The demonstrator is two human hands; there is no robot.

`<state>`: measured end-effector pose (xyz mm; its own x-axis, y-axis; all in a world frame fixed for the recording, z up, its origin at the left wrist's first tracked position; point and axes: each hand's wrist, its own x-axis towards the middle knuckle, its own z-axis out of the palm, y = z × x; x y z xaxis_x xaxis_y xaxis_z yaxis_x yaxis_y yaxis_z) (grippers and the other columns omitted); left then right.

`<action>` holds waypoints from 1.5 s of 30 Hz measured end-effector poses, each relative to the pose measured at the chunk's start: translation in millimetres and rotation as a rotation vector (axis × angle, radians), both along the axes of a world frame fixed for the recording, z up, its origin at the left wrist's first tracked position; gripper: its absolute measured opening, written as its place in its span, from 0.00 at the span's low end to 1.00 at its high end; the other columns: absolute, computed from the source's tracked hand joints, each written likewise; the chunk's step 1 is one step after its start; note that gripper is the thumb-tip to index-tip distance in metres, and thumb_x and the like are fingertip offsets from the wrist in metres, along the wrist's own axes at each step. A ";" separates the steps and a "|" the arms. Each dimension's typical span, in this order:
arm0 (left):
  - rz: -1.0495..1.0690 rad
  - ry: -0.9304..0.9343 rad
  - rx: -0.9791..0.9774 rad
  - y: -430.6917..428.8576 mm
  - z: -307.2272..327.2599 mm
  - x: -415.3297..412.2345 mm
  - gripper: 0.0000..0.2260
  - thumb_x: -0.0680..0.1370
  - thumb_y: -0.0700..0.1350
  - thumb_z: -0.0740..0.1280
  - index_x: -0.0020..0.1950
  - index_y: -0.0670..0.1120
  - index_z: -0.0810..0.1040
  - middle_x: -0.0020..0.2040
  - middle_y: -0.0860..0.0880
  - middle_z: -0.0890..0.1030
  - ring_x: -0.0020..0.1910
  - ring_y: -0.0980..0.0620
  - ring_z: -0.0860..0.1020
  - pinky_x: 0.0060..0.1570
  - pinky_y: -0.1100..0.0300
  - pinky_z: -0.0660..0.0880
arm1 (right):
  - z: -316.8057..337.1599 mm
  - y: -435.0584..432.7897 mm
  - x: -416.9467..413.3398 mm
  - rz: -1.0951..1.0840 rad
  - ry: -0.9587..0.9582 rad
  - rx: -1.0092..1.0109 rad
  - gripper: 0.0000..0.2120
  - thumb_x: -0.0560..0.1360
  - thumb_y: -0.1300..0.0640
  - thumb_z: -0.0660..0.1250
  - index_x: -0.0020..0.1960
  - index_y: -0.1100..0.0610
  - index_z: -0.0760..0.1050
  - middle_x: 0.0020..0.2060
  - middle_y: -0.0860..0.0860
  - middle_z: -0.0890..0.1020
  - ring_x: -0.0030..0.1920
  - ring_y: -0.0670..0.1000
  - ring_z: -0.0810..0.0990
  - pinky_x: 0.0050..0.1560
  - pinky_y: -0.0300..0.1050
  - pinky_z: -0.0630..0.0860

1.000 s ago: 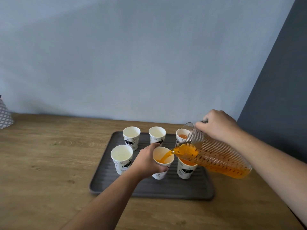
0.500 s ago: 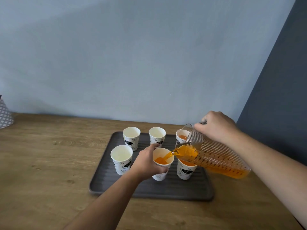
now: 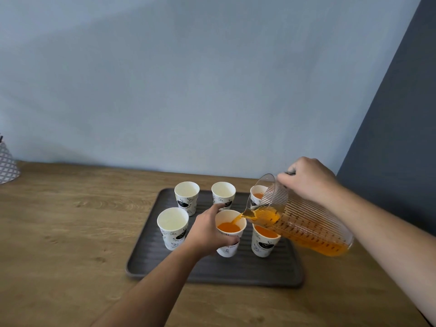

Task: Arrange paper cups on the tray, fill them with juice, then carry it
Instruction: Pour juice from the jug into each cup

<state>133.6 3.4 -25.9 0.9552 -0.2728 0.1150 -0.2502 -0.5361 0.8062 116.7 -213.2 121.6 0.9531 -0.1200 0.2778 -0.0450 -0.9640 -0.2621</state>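
Several white printed paper cups stand in two rows on a dark ribbed tray. My left hand is wrapped around the front middle cup, which holds orange juice. My right hand grips a clear ribbed pitcher tilted leftward, its spout over that cup with juice running in. The front right cup and back right cup hold juice. The front left cup, back left cup and back middle cup look empty.
The tray rests on a wooden table against a pale blue wall. A patterned white container stands at the far left edge. A dark grey wall panel rises at the right.
The juice level in the front middle cup has risen. The pitcher and both hands have stayed almost in place, with slightly less juice in the pitcher.
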 end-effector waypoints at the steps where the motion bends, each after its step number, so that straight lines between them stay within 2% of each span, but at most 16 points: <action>1: 0.001 -0.002 -0.009 0.3 0.5 -0.3 0.42 0.61 0.51 0.79 0.71 0.52 0.64 0.63 0.52 0.75 0.58 0.55 0.73 0.54 0.63 0.71 | -0.3 -0.9 0.2 -0.001 -0.003 0.005 0.19 0.68 0.49 0.65 0.23 0.54 0.63 0.22 0.50 0.66 0.26 0.51 0.65 0.31 0.43 0.61; 10: 0.009 0.004 -0.066 0.4 3.2 -1.3 0.40 0.62 0.51 0.79 0.70 0.51 0.66 0.59 0.54 0.76 0.56 0.57 0.75 0.52 0.65 0.71 | -0.1 -10.8 2.8 -0.031 -0.033 0.122 0.18 0.68 0.52 0.65 0.23 0.55 0.64 0.21 0.50 0.63 0.26 0.52 0.63 0.32 0.43 0.61; 15: 0.028 0.025 -0.060 1.8 -1.3 2.6 0.41 0.62 0.52 0.79 0.71 0.51 0.65 0.61 0.54 0.76 0.57 0.56 0.75 0.52 0.65 0.71 | 5.0 -20.7 4.2 -0.054 -0.090 0.216 0.20 0.67 0.54 0.64 0.23 0.54 0.57 0.20 0.48 0.57 0.27 0.52 0.59 0.33 0.45 0.58; 20: 0.088 0.047 0.006 3.9 -12.0 8.1 0.42 0.60 0.53 0.78 0.71 0.50 0.66 0.61 0.53 0.77 0.58 0.54 0.76 0.55 0.62 0.73 | 8.8 -32.2 5.1 -0.095 -0.153 0.317 0.14 0.67 0.53 0.63 0.26 0.57 0.66 0.23 0.55 0.65 0.26 0.51 0.64 0.34 0.44 0.61; 25: 0.107 0.047 0.035 2.4 -21.0 9.1 0.40 0.62 0.51 0.77 0.71 0.50 0.65 0.63 0.52 0.76 0.61 0.52 0.74 0.59 0.59 0.72 | 8.6 -36.7 8.3 -0.118 -0.198 0.357 0.19 0.70 0.53 0.64 0.24 0.55 0.61 0.22 0.52 0.60 0.26 0.51 0.62 0.33 0.46 0.60; 29: 0.099 0.036 0.029 0.4 -24.4 10.7 0.40 0.63 0.50 0.78 0.71 0.50 0.64 0.65 0.52 0.74 0.63 0.53 0.72 0.60 0.60 0.71 | 5.0 -40.5 10.2 -0.129 -0.204 0.385 0.19 0.70 0.52 0.64 0.24 0.56 0.63 0.22 0.53 0.62 0.26 0.52 0.63 0.33 0.46 0.61; 34: 0.019 0.015 0.065 0.7 -11.6 15.9 0.44 0.62 0.56 0.78 0.73 0.52 0.61 0.67 0.52 0.69 0.66 0.54 0.68 0.63 0.59 0.67 | 3.6 -42.5 14.1 -0.121 -0.195 0.396 0.17 0.70 0.52 0.64 0.25 0.57 0.66 0.24 0.56 0.64 0.26 0.52 0.65 0.33 0.46 0.62; 38: 0.066 -0.054 0.001 -1.7 15.7 35.1 0.41 0.64 0.58 0.76 0.73 0.50 0.63 0.68 0.51 0.69 0.68 0.54 0.67 0.67 0.53 0.67 | 4.5 -44.2 17.8 -0.119 -0.194 0.399 0.17 0.69 0.52 0.63 0.25 0.57 0.65 0.23 0.56 0.65 0.26 0.52 0.65 0.33 0.46 0.63; 41: 0.126 -0.123 0.075 -7.2 26.6 59.0 0.41 0.65 0.55 0.77 0.73 0.49 0.62 0.70 0.48 0.67 0.69 0.51 0.66 0.69 0.54 0.65 | 6.4 -46.4 20.3 -0.110 -0.199 0.407 0.17 0.69 0.53 0.63 0.24 0.58 0.65 0.23 0.56 0.64 0.26 0.52 0.64 0.34 0.45 0.62; 45: 0.116 -0.058 0.201 -17.1 22.3 88.0 0.44 0.66 0.53 0.77 0.75 0.49 0.57 0.73 0.47 0.63 0.72 0.47 0.63 0.70 0.53 0.63 | 6.9 -49.9 25.1 -0.088 -0.202 0.421 0.21 0.70 0.55 0.64 0.23 0.56 0.60 0.21 0.52 0.59 0.25 0.51 0.61 0.33 0.45 0.59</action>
<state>221.6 -13.6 -3.6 0.9747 -0.1849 0.1253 -0.2207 -0.7120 0.6666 141.8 -263.1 128.5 0.8662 -0.3394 0.3667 -0.0292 -0.7670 -0.6409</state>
